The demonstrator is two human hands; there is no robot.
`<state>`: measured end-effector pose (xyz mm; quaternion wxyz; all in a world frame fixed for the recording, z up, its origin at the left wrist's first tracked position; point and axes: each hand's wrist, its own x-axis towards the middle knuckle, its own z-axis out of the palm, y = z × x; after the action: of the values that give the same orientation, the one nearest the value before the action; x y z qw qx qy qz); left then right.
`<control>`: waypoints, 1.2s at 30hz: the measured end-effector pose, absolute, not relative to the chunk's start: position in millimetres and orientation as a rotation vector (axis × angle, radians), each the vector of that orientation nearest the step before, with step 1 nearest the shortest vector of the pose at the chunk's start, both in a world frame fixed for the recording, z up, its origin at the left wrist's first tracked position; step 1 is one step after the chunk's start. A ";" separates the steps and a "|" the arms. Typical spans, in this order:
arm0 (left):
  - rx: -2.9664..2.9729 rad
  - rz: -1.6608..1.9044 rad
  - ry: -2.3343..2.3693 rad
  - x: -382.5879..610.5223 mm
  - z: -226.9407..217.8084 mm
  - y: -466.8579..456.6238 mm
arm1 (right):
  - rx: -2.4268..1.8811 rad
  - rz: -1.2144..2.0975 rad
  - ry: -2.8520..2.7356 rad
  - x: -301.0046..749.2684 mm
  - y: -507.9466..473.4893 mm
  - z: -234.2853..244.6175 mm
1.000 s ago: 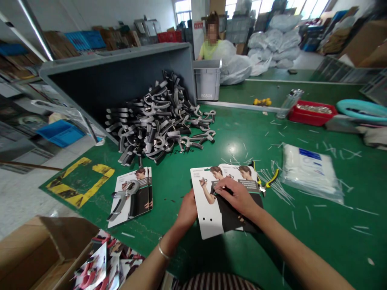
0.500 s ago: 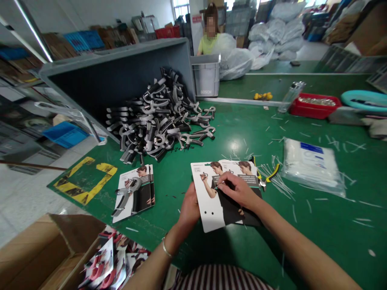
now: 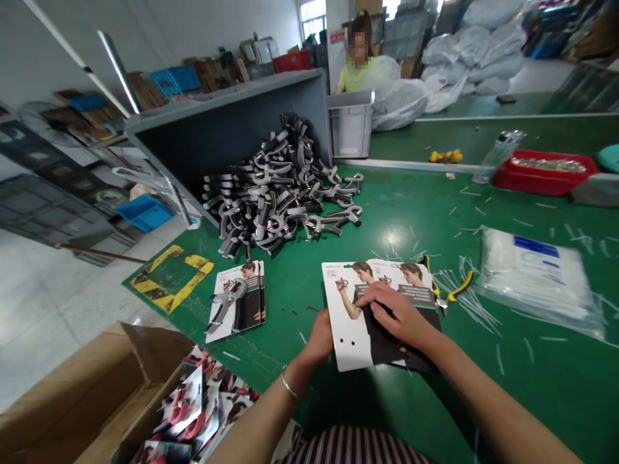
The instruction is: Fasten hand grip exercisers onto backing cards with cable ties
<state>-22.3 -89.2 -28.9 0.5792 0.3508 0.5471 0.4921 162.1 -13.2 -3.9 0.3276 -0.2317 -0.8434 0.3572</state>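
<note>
My left hand point(image 3: 320, 335) grips the left edge of a printed packaging card point(image 3: 355, 351), its fingers partly hidden behind it. The card is white and dark grey, with two small holes near its lower left. My right hand point(image 3: 394, 312) lies over the card, fingers stretched across the printed arm and dark area, holding nothing I can see. Another similar card point(image 3: 416, 277) sits beneath and to the right. On my left, a grey-and-black hand grip strengthener point(image 3: 229, 303) rests on a small stack of cards point(image 3: 254, 293).
A tilted grey bin point(image 3: 184, 148) spills many hand grips point(image 3: 275, 206) onto the green table point(image 3: 401, 219). Yellow-handled pliers point(image 3: 459, 288), loose white ties and a plastic bag of ties point(image 3: 536, 277) lie right. A cardboard box point(image 3: 116, 367) holds red-handled packs. A person point(image 3: 355, 71) sits opposite.
My right hand's fingers, bent together over the card before, are now stretched flatter on it. The view has swung left, shifting everything rightward. My left hand keeps its hold.
</note>
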 end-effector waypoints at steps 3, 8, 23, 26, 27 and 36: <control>0.732 1.178 1.223 -21.5 -33.3 -91.0 | -0.635 0.960 -2.190 162.9 -12.3 -5.4; 0.718 1.163 1.293 -17.3 -33.2 -86.3 | -0.647 0.972 -2.162 162.7 -12.4 -4.8; 0.999 1.118 1.353 -26.8 -24.7 -78.8 | -0.674 0.953 -2.085 166.7 -13.7 -1.4; 1.098 1.106 1.361 -29.6 -19.7 -74.9 | -0.682 0.912 -2.122 166.3 -14.9 -1.3; 1.139 1.142 1.370 -29.9 -17.9 -74.8 | -0.687 0.906 -2.140 165.6 -15.2 -1.4; 1.088 1.263 1.365 -24.9 -8.2 -76.8 | -0.713 0.962 -2.010 161.0 -13.4 -1.7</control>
<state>-24.9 -76.8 -8.2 0.4740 0.4446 0.5578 0.5162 161.0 -13.4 -1.7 0.3902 -0.2807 -0.7910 0.3784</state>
